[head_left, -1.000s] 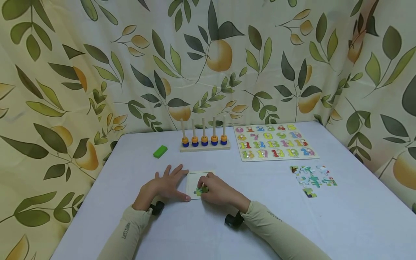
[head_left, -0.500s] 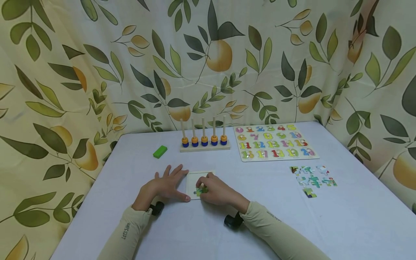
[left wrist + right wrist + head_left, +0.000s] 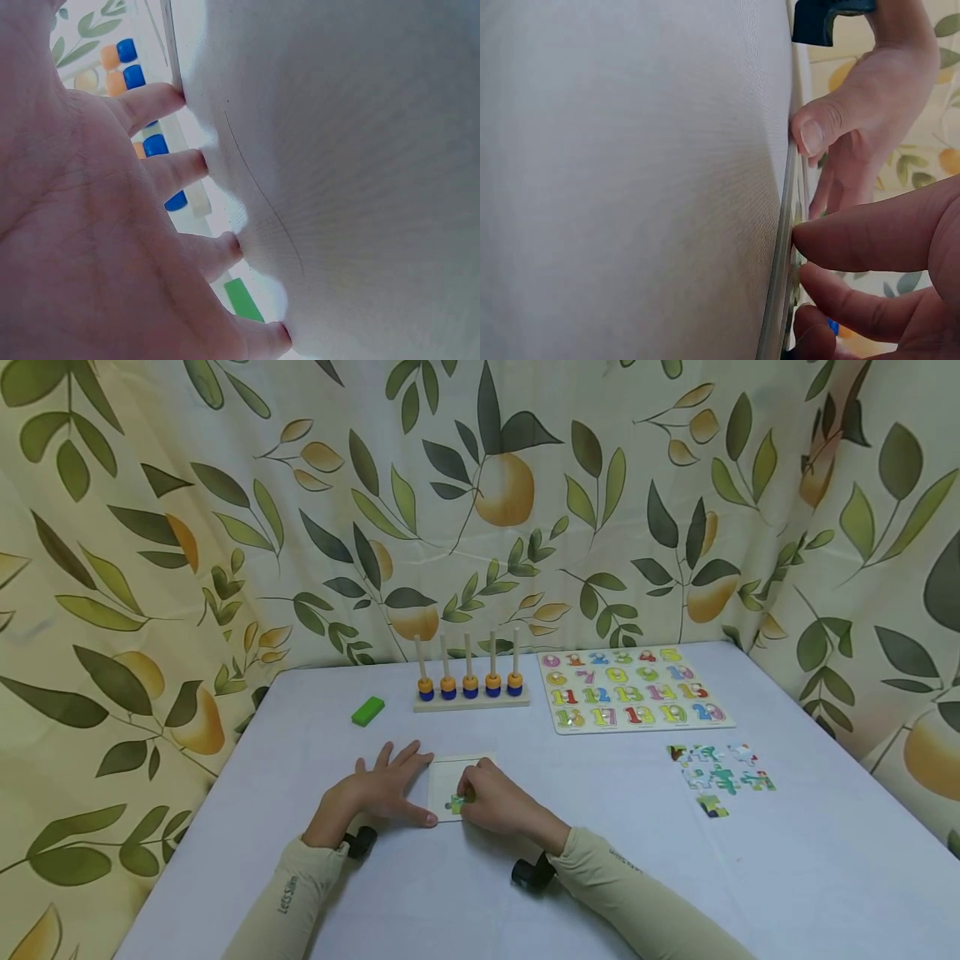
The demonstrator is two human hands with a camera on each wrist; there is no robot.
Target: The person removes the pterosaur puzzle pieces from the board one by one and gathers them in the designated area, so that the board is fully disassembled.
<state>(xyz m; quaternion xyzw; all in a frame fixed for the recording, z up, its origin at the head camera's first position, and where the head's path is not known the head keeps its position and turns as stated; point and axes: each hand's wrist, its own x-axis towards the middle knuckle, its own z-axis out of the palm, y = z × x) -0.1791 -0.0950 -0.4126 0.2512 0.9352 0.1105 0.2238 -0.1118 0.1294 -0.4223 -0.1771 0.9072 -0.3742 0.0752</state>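
A small, square, pale puzzle board lies before me. My left hand is spread flat at its left side, with fingertips down on the cloth and thumb at the board's near left corner. My right hand is over the board's near right part, thumb and fingers curled down onto a green jigsaw piece mostly hidden beneath them. Another green jigsaw piece shows just left of those fingers. In the right wrist view, the right thumb and fingertips meet low at the board's edge.
Loose jigsaw pieces lie to the right. A number puzzle board sits at the back right. Behind the small board stands a peg stand with orange and blue beads. A green block rests at the back left.
The right hand's fingers have shifted slightly over the green piece and now cover more of it. My left hand stays in place on the board's left side.
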